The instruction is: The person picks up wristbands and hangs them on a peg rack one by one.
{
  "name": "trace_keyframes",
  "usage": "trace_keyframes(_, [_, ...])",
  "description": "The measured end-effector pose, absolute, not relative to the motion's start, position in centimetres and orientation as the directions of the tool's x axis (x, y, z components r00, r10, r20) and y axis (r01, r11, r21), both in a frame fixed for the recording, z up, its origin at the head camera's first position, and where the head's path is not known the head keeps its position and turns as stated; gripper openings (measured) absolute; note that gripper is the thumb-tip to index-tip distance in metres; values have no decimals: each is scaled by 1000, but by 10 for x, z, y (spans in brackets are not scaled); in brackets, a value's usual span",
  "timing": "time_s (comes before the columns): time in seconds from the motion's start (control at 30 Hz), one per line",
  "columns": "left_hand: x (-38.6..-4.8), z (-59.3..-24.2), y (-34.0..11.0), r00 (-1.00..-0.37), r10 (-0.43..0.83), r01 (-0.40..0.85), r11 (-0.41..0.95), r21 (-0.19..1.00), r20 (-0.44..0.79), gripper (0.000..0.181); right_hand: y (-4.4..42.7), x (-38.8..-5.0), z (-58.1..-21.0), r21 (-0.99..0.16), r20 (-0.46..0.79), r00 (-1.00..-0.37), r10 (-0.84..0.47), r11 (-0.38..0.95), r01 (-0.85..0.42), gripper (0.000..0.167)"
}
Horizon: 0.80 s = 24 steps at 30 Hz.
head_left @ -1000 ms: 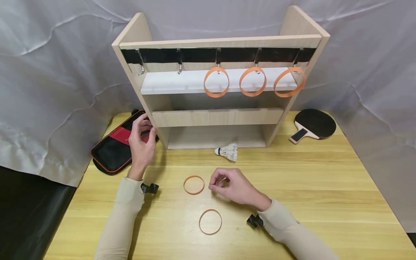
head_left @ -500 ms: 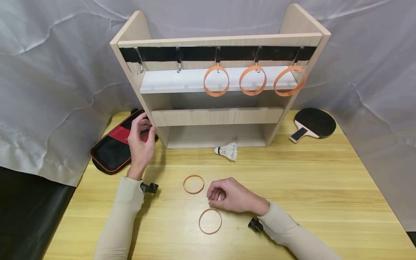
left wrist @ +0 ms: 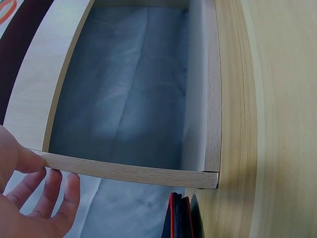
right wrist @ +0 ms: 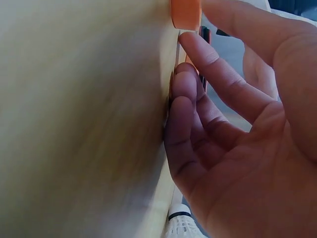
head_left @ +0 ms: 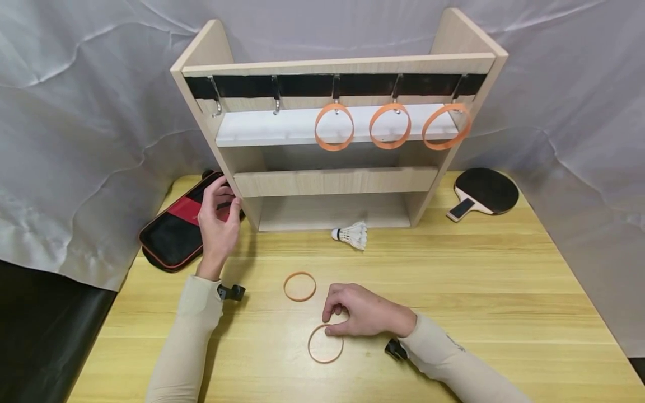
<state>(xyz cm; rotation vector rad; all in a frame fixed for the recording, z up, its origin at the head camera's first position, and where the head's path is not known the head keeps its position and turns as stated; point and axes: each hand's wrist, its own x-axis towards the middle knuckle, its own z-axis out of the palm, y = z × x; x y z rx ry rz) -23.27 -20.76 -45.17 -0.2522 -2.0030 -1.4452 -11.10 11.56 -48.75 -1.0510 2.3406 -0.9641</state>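
Observation:
At the wooden shelf's left side panel [head_left: 243, 208], the left hand [head_left: 218, 229] has thumb and fingers around the edge; the left wrist view shows the thumb against the panel edge [left wrist: 133, 171] and fingers beyond it. Low over the table, the right hand [head_left: 365, 310] has thumb and forefinger apart at the top right of an orange ring [head_left: 325, 362] lying flat. In the right wrist view this ring [right wrist: 186, 14] is beside the thumb and forefinger, the other fingers bent against the tabletop. A second orange ring [head_left: 299, 300] lies farther back.
Three orange rings hang from the right-hand hooks, including one [head_left: 335, 148]; two left hooks [head_left: 276, 103] are bare. A shuttlecock [head_left: 353, 235] lies before the shelf, a black paddle [head_left: 486, 190] at right, a black-red case [head_left: 173, 235] at left.
The right hand has come toward the front of the table, from beside the farther ring to the nearer one, and its thumb and forefinger have spread. The left hand stays at the shelf.

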Motion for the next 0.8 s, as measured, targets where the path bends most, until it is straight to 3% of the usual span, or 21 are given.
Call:
trace_keyframes(0.3, [-235,-456,-207,-769,-212,499,391,773,603,51,117,-113,-488,-733,-86,-635,-768,480,-482,9])
trace_keyframes(0.53, [-238,-448,-208,-738,-218,524,413,745,639,50,110,-119,-486,-724,-12,-621,-783,435,-535,11])
trace_keyframes(0.8, [-218,-429,-197,-736,-204,529,421,736,646,48,110,-116,-486,-770,7,-623,-782,393,-502,12])
